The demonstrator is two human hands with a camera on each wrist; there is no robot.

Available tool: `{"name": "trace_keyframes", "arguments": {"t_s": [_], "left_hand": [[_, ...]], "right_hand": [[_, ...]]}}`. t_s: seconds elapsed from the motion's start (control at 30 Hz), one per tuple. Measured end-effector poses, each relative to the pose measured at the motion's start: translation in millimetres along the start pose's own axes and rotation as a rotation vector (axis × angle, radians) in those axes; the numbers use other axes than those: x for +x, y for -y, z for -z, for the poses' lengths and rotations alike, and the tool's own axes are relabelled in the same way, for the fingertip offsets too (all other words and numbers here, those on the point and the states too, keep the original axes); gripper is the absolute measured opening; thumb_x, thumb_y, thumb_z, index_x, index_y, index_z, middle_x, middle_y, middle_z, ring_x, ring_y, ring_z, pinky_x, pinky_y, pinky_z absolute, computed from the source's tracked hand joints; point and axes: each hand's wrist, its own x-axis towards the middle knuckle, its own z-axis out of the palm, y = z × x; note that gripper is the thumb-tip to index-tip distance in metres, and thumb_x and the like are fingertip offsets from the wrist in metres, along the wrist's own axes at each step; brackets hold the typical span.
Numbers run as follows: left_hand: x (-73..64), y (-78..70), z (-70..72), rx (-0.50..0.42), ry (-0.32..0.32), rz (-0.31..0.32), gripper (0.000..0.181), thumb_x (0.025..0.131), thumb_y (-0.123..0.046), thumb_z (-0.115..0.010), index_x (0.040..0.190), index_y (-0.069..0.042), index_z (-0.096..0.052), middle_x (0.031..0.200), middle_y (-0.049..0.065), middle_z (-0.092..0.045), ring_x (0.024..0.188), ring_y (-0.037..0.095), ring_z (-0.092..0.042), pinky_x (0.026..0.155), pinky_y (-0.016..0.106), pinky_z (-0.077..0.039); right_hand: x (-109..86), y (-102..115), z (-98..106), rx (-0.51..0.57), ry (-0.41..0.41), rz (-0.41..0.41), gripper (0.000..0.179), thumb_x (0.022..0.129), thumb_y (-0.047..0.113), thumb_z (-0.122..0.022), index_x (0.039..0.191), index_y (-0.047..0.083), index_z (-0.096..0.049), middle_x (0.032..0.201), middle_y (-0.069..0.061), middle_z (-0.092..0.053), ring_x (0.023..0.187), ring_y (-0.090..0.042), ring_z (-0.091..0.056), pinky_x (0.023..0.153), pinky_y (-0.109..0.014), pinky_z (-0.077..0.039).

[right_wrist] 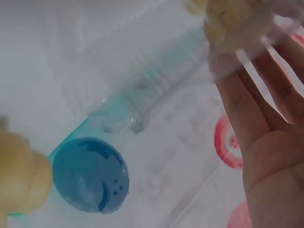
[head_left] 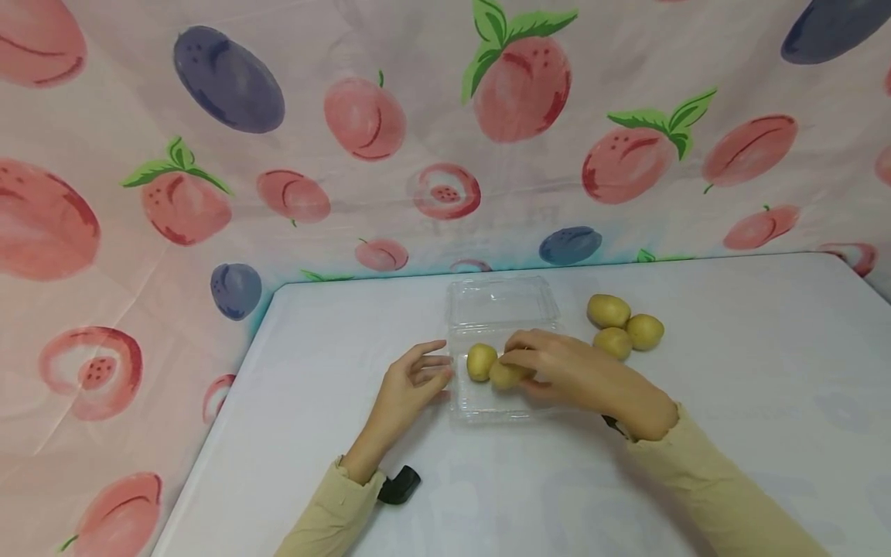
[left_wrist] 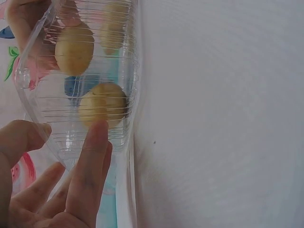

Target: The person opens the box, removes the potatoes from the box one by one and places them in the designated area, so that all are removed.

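A clear plastic clamshell box (head_left: 497,406) stands on the white table with its lid (head_left: 501,303) folded back, away from me. One yellow potato (head_left: 480,362) lies in the box, toward its left side. My right hand (head_left: 578,375) reaches over the box from the right and grips a second potato (head_left: 506,375) with its fingers, right beside the first. At the box's left wall is my left hand (head_left: 407,387), its fingers loosely extended. In the left wrist view, the left fingertips (left_wrist: 99,135) are right at the ribbed wall and the thumb is by the rim.
Three more potatoes (head_left: 612,343) sit together on the table, to the right of the box. A fruit-print cloth (head_left: 445,139) hangs behind the table's back edge. Dark straps (head_left: 400,486) show at the wrists.
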Motion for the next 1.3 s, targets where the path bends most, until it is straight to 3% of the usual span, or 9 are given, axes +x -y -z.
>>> {"name": "trace_keyframes", "arguments": {"t_s": [0.4, 0.63, 0.9, 1.3], "left_hand": [[-0.3, 0.5, 0.7, 0.008, 0.003, -0.006, 0.049, 0.093, -0.005, -0.068, 0.139, -0.006, -0.054, 0.123, 0.022, -0.065, 0.108, 0.034, -0.067, 0.079, 0.036, -0.064], [-0.2, 0.7, 0.8, 0.008, 0.005, -0.004, 0.049, 0.093, -0.005, -0.068, 0.14, -0.005, -0.053, 0.124, 0.022, -0.065, 0.108, 0.034, -0.067, 0.08, 0.036, -0.064], [-0.1, 0.9, 0.4, 0.004, 0.005, 0.002, 0.048, 0.094, -0.005, -0.067, 0.14, -0.006, -0.053, 0.123, 0.022, -0.065, 0.108, 0.034, -0.067, 0.08, 0.036, -0.064], [-0.9, 0.2, 0.0, 0.006, -0.002, 0.004, 0.049, 0.093, -0.004, -0.068, 0.14, -0.006, -0.053, 0.123, 0.021, -0.065, 0.108, 0.033, -0.067, 0.08, 0.035, -0.064]], "right_hand": [[-12.7, -6, 14, -0.019, -0.036, -0.055, 0.034, 0.078, 0.006, -0.083, 0.111, 0.008, -0.073, 0.11, -0.003, -0.065, 0.101, -0.019, -0.065, 0.081, -0.03, -0.061], [-20.7, -7, 22, -0.069, -0.059, -0.09, 0.037, 0.076, 0.009, -0.085, 0.111, 0.009, -0.073, 0.111, -0.001, -0.065, 0.099, -0.016, -0.066, 0.074, -0.028, -0.061], [-28.5, -12, 29, -0.064, -0.098, -0.044, 0.04, 0.073, 0.003, -0.086, 0.111, 0.005, -0.072, 0.11, -0.003, -0.065, 0.1, -0.019, -0.064, 0.079, -0.033, -0.061], [-40.9, -21, 34, -0.096, -0.147, -0.029, 0.042, 0.069, 0.001, -0.087, 0.108, 0.006, -0.073, 0.106, -0.003, -0.066, 0.096, -0.017, -0.065, 0.074, -0.03, -0.061]]}}
